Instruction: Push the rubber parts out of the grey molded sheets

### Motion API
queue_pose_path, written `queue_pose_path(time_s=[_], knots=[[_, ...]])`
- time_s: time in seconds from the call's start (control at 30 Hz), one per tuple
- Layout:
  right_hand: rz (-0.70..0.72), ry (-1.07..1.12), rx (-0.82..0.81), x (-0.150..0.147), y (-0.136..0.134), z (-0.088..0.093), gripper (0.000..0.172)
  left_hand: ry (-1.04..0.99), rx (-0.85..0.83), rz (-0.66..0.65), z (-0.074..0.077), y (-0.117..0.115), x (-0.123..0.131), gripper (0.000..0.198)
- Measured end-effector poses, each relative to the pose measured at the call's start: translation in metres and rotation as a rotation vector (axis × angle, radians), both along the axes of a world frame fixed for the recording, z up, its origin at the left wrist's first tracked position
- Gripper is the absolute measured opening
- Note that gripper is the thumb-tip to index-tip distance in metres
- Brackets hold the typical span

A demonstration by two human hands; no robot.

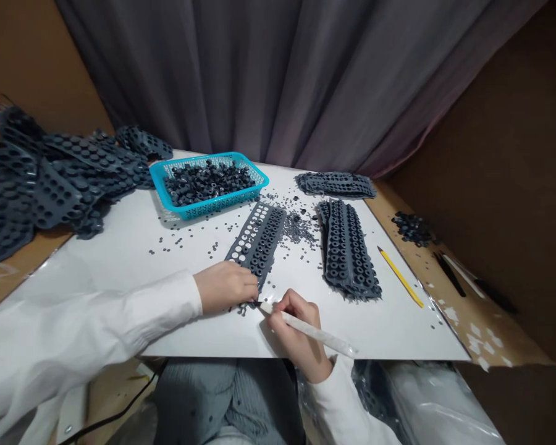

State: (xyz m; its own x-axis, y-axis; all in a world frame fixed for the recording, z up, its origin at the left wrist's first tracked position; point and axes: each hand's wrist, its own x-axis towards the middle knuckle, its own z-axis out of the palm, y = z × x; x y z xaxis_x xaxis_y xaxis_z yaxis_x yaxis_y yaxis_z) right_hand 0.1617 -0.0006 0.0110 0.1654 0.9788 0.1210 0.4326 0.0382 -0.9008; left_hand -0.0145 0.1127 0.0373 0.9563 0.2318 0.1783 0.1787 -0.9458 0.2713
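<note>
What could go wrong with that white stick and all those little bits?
Maybe two things. The stick in the right grip has its dark tip close to the left grip, so a slip might poke a finger. And lots of tiny bits lie loose beside the strip, so a bump could scatter them.
</note>
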Motion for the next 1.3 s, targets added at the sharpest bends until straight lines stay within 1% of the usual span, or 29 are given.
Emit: queue_pose_path(time_s=[0.03,0.13,0.2,0.3,0.37,0.4,0.43,0.47,0.5,0.53,0.6,0.63,0.67,0.7,0.77,0.83,0.97,1.13,1.2,1.3], knots=[[0.003,-0.005,0.001,0.000,0.000,0.001,0.015,-0.055,-0.139,0.075,0.003,0.003,-0.002,0.016],[0.012,0.015,-0.003,0.000,-0.001,0.003,0.015,-0.199,-0.594,0.375,0.016,0.007,-0.009,0.020],[0.019,0.067,-0.021,0.001,-0.002,0.004,0.015,-0.267,-0.873,0.518,0.024,0.007,-0.012,0.021],[0.018,0.222,-0.061,0.002,-0.002,0.002,0.010,-0.379,-1.292,0.619,0.028,0.007,-0.008,0.019],[-0.014,0.303,-0.077,0.003,-0.002,0.000,0.008,-0.404,-1.551,0.641,0.027,0.008,-0.003,0.019],[-0.036,0.315,-0.080,0.003,-0.002,-0.001,0.008,-0.392,-1.633,0.644,0.026,0.009,-0.001,0.019],[-0.054,0.309,-0.082,0.003,-0.001,-0.002,0.009,-0.356,-1.652,0.646,0.025,0.010,0.002,0.019],[-0.066,0.292,-0.083,0.003,-0.001,-0.002,0.009,-0.299,-1.592,0.645,0.024,0.011,0.005,0.019],[-0.069,0.277,-0.082,0.003,0.000,-0.002,0.010,-0.232,-1.449,0.629,0.023,0.011,0.008,0.017],[-0.068,0.268,-0.080,0.003,0.000,-0.002,0.010,-0.169,-1.243,0.584,0.023,0.011,0.010,0.016],[-0.061,0.265,-0.081,0.002,0.001,-0.001,0.010,-0.062,-0.775,0.413,0.024,0.009,0.014,0.014],[-0.058,0.270,-0.082,0.002,0.001,-0.001,0.010,-0.017,-0.580,0.314,0.025,0.009,0.016,0.014],[-0.056,0.280,-0.085,0.002,0.001,0.000,0.010,0.023,-0.433,0.227,0.026,0.009,0.018,0.015],[-0.056,0.289,-0.087,0.002,0.001,0.000,0.010,0.068,-0.335,0.164,0.026,0.009,0.019,0.015],[-0.055,0.294,-0.087,0.002,0.001,0.000,0.010,0.165,-0.225,0.099,0.028,0.010,0.022,0.013],[-0.047,0.270,-0.084,0.001,0.001,0.000,0.009,0.236,-0.161,0.055,0.029,0.011,0.024,0.011],[-0.056,0.170,-0.080,0.001,0.002,0.001,0.007,0.309,-0.114,-0.032,0.033,0.014,0.028,0.012],[-0.077,0.092,-0.065,0.000,0.002,0.002,0.007,0.423,-0.026,-0.013,0.038,0.010,0.033,0.008],[-0.080,0.085,-0.066,0.000,0.002,0.001,0.008,0.441,0.027,-0.002,0.037,0.007,0.034,0.006],[-0.084,0.082,-0.072,-0.001,0.002,0.001,0.009,0.408,0.095,-0.008,0.031,0.004,0.032,0.008]])
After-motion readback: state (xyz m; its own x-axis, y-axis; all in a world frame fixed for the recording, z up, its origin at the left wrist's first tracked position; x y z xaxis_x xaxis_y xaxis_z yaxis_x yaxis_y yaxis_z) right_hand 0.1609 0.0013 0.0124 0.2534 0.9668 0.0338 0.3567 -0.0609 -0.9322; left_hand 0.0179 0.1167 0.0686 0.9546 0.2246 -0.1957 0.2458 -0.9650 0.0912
